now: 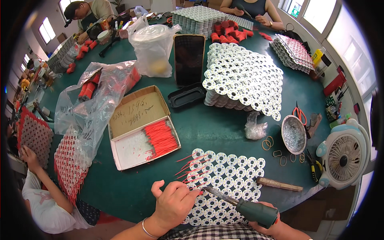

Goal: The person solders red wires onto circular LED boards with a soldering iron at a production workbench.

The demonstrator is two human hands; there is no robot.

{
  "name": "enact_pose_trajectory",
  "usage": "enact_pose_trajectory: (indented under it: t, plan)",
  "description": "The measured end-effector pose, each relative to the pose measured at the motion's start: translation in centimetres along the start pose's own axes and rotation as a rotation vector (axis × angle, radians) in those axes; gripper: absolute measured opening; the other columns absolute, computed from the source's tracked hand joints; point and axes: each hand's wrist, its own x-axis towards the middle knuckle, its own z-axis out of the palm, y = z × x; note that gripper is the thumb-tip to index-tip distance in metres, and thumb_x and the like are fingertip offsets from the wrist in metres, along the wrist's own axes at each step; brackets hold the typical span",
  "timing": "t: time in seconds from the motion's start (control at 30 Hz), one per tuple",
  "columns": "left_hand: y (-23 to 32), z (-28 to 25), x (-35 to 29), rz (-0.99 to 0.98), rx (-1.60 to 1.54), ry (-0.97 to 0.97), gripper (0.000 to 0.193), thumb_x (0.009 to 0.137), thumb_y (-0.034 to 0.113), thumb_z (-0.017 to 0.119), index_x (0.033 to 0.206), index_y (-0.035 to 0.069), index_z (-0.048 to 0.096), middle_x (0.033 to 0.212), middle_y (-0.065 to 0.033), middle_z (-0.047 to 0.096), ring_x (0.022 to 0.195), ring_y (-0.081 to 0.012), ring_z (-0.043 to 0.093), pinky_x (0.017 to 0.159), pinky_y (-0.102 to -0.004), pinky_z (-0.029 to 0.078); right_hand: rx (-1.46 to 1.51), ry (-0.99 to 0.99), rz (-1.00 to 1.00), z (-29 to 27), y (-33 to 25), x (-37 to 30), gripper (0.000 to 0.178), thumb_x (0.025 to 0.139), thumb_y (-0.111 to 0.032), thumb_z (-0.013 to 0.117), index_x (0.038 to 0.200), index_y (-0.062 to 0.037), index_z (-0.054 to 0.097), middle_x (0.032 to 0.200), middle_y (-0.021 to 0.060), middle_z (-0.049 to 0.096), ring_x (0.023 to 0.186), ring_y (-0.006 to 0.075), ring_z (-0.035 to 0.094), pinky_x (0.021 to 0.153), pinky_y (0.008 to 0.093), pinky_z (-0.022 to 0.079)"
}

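A panel of round white circuit boards (234, 172) lies on the green table in front of me. Thin red wires (185, 170) stick out leftward from boards along its upper left. My left hand (174, 204) is closed in a pinch over the panel's left part; a spot of red shows at its fingertips, but what they hold is too small to make out. In my right hand (272, 228) is a soldering iron (256, 212) with a green handle, gripped from the right. Its metal tip points left and reaches the boards right beside my left fingertips.
A box (114, 150) of cut red wires stands at left. Further back are stacked panels (244, 76) and a phone (189, 60). At right lie a metal bowl (294, 135), a wooden stick (279, 184), pliers (314, 168) and a fan (344, 156). Other people sit around the table.
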Motion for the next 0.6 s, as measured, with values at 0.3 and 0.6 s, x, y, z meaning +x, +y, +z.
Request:
enact_pose_trajectory:
  t: [0.3,0.6]
  plan:
    - [0.2,0.0,-0.1,0.0,0.03,-0.002,0.005,0.072,0.019,0.064,0.076,0.019,0.065,0.068,0.0066,0.047,0.078,-0.0101,0.051,0.087,-0.0426,0.02,0.016,-0.116,-0.114,-0.7,1.7,-0.4,0.045,0.072,-0.011,0.062,0.112,0.0021,0.048,0.091,0.0108,0.062,0.065,0.0181,0.063,0.065,0.0305,0.051]
    - [1.1,-0.7,-0.2,0.036,0.071,0.069,0.007,0.072,0.019,0.064,0.078,0.019,0.066,0.069,0.0075,0.05,0.081,-0.0109,0.052,0.087,-0.0425,0.02,0.243,-0.11,0.029,-1.5,2.5,-1.3,0.043,0.074,-0.006,0.054,0.115,0.0042,0.044,0.089,0.0117,0.059,0.062,0.0182,0.063,0.06,0.0298,0.052]
